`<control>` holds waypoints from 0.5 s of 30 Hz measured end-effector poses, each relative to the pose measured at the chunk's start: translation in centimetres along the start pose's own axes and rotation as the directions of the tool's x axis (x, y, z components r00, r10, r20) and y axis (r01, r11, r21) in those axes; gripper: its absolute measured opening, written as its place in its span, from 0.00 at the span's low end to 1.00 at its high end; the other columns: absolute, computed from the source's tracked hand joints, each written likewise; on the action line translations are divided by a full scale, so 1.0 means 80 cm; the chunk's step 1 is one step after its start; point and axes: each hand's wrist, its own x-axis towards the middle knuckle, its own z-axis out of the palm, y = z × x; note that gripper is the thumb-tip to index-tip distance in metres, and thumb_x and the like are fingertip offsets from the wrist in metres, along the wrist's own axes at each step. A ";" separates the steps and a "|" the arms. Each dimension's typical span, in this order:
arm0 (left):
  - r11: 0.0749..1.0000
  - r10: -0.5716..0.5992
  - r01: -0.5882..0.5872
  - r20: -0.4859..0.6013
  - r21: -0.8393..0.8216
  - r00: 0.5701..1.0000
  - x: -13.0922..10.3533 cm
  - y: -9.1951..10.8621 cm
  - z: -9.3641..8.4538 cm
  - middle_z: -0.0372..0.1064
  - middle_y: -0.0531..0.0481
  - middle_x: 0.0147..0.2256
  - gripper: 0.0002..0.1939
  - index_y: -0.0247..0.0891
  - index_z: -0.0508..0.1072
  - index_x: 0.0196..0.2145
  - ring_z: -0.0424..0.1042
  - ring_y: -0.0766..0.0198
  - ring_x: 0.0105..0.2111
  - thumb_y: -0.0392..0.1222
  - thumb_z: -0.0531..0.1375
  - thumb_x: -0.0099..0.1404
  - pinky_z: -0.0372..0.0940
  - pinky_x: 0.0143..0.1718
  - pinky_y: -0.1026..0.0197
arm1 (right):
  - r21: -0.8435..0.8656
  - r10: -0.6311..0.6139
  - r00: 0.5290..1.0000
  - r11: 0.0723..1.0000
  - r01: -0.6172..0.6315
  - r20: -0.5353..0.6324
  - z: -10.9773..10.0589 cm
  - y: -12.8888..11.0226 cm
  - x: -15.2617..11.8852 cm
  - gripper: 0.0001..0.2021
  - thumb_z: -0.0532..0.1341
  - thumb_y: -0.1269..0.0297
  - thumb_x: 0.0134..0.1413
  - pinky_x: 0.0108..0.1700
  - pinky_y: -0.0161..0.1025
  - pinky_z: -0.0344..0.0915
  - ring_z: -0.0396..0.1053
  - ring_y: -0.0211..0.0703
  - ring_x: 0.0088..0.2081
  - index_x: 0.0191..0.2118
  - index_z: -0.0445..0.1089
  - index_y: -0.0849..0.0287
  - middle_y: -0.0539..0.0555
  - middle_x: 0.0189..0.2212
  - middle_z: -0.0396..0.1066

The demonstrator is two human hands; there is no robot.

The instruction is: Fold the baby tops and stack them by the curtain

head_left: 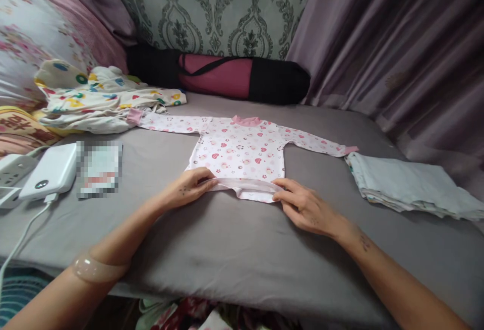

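Observation:
A small long-sleeved baby shirt (242, 148), white with pink hearts and flowers, lies on the grey sheet with both sleeves stretched out to the sides. Its collar and cuffs are pink, and the collar points away from me. My left hand (191, 187) pinches the left part of the bottom hem. At the hem's right corner, the fingers of my right hand (304, 204) are closed on the cloth. Between the hands the hem is lifted a little, showing the white inner side. My left thumb and fingertips are partly hidden by the fabric.
Folded light cloths (412, 183) lie right, by the sleeve cuff. Left are a white power bank (53, 171) with cable, a power strip (13, 171), a blurred packet (100, 168) and patterned clothing (102, 95). A black and maroon bag (217, 75) rests against the wall.

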 end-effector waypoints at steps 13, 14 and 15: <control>0.876 0.060 0.058 -0.227 0.478 0.972 -0.067 -0.047 -0.013 0.66 0.42 0.46 0.19 0.41 0.66 0.52 0.69 0.55 0.41 0.53 0.50 0.70 0.63 0.44 0.55 | -0.515 -0.063 0.993 0.857 0.001 -0.102 0.012 0.004 -0.010 0.06 0.56 0.70 0.63 0.42 0.41 0.66 0.71 0.47 0.45 0.36 0.70 0.59 0.58 0.51 0.71; 0.873 0.017 0.096 -0.227 0.478 0.974 -0.072 -0.048 -0.015 0.67 0.43 0.45 0.20 0.41 0.65 0.53 0.69 0.57 0.38 0.53 0.48 0.70 0.64 0.40 0.57 | -0.521 -0.067 0.989 0.854 -0.010 -0.129 0.013 0.002 -0.008 0.06 0.57 0.68 0.63 0.41 0.41 0.65 0.71 0.47 0.44 0.35 0.69 0.59 0.59 0.50 0.72; 0.871 -0.023 0.132 -0.230 0.473 0.973 -0.075 -0.049 -0.016 0.68 0.44 0.43 0.20 0.41 0.64 0.53 0.70 0.58 0.35 0.53 0.47 0.70 0.63 0.37 0.58 | -0.523 -0.070 0.986 0.852 -0.021 -0.153 0.013 0.000 -0.006 0.06 0.57 0.67 0.63 0.41 0.41 0.64 0.71 0.47 0.42 0.34 0.69 0.59 0.59 0.49 0.72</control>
